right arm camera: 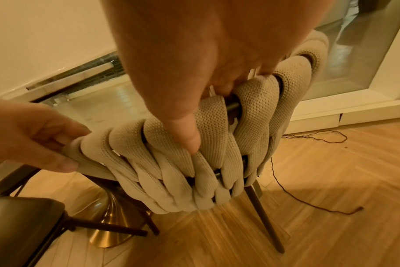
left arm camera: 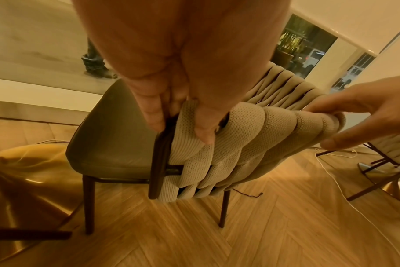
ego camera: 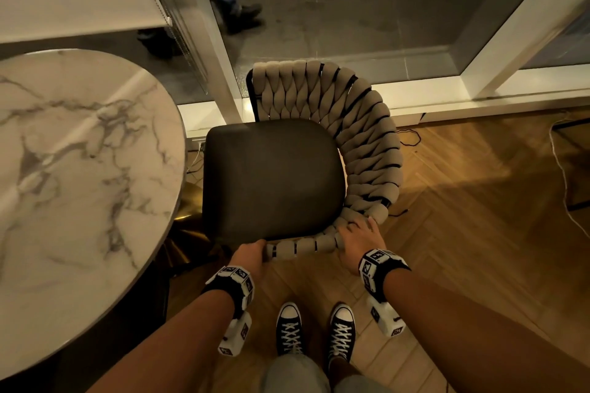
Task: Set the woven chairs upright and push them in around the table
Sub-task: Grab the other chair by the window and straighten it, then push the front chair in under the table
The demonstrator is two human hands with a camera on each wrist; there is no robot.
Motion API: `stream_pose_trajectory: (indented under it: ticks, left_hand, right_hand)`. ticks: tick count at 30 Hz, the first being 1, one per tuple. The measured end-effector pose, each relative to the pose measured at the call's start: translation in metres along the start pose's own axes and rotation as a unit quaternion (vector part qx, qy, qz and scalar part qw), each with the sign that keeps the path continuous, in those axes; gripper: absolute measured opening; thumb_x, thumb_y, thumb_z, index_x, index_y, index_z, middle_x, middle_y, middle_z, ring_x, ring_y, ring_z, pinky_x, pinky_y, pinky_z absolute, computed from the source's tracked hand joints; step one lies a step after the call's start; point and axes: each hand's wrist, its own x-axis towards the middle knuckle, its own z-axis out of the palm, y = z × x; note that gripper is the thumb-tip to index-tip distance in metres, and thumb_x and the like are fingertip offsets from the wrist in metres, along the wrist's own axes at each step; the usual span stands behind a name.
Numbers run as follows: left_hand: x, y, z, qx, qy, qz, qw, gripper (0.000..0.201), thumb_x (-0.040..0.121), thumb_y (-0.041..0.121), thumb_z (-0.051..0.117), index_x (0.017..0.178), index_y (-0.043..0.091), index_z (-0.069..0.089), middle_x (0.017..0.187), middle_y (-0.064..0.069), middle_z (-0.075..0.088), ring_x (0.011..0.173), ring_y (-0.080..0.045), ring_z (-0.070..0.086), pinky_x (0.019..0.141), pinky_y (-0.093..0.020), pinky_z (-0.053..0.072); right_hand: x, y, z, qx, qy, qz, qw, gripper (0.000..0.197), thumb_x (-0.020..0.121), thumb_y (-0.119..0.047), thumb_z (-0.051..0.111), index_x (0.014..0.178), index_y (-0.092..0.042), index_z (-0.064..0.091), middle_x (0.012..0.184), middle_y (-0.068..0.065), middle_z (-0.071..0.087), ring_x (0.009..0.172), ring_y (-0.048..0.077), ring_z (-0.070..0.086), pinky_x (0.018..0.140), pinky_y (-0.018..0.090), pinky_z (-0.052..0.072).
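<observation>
A woven chair [ego camera: 367, 143] with a dark seat [ego camera: 271, 175] stands upright on its legs, just right of the round marble table [ego camera: 79, 169]. My left hand [ego camera: 252, 254] grips the near end of its beige woven backrest [left arm camera: 240, 144], with fingers [left arm camera: 153, 115] on the dark frame edge. My right hand [ego camera: 357, 238] grips the top of the woven back a little further right; its thumb [right arm camera: 189, 133] presses into the weave [right arm camera: 171, 177]. In the right wrist view my left hand [right arm camera: 34, 137] shows at the left.
The table's gold pedestal base [ego camera: 188, 223] sits beside the seat. A second chair [right arm camera: 23, 213] stands near it. Thin cables [ego camera: 562, 169] trail over the wood floor at right. A white-framed glass wall [ego camera: 351, 25] runs behind, a person's feet [ego camera: 239, 13] beyond it.
</observation>
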Motion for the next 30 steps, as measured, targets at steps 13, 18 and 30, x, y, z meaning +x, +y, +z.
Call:
stream_pose_trajectory:
  ticks: [13, 18, 30]
  left_hand:
    - [-0.092, -0.062, -0.003, 0.000, -0.054, 0.052, 0.997, 0.034, 0.097, 0.026, 0.053, 0.130, 0.019, 0.057, 0.132, -0.006, 0.061, 0.120, -0.021, 0.058, 0.101, -0.032, 0.045]
    - [-0.153, -0.119, 0.020, -0.057, -0.034, 0.021, 0.998, 0.033, 0.095, 0.028, 0.057, 0.127, 0.019, 0.060, 0.131, -0.003, 0.061, 0.122, -0.019, 0.057, 0.102, -0.030, 0.043]
    - [-0.354, -0.262, 0.128, -0.161, 0.113, -0.100, 0.975, 0.021, 0.092, 0.031, 0.060, 0.109, 0.024, 0.069, 0.106, 0.000, 0.069, 0.097, -0.016, 0.065, 0.083, -0.024, 0.048]
  right_hand:
    - [-0.089, -0.051, 0.013, 0.343, -0.034, 0.114, 0.932, 0.020, 0.092, -0.031, 0.062, 0.107, -0.020, 0.068, 0.113, 0.002, 0.068, 0.107, 0.020, 0.062, 0.088, 0.030, 0.050]
    - [-0.138, -0.101, 0.031, 0.399, -0.031, 0.095, 0.912, 0.015, 0.092, -0.029, 0.064, 0.105, -0.023, 0.068, 0.102, -0.005, 0.064, 0.095, 0.011, 0.058, 0.080, 0.024, 0.045]
    - [-0.262, -0.249, 0.120, 0.414, -0.069, 0.034, 0.907, 0.009, 0.089, -0.027, 0.065, 0.097, -0.023, 0.068, 0.088, -0.005, 0.064, 0.086, 0.014, 0.060, 0.071, 0.023, 0.042]
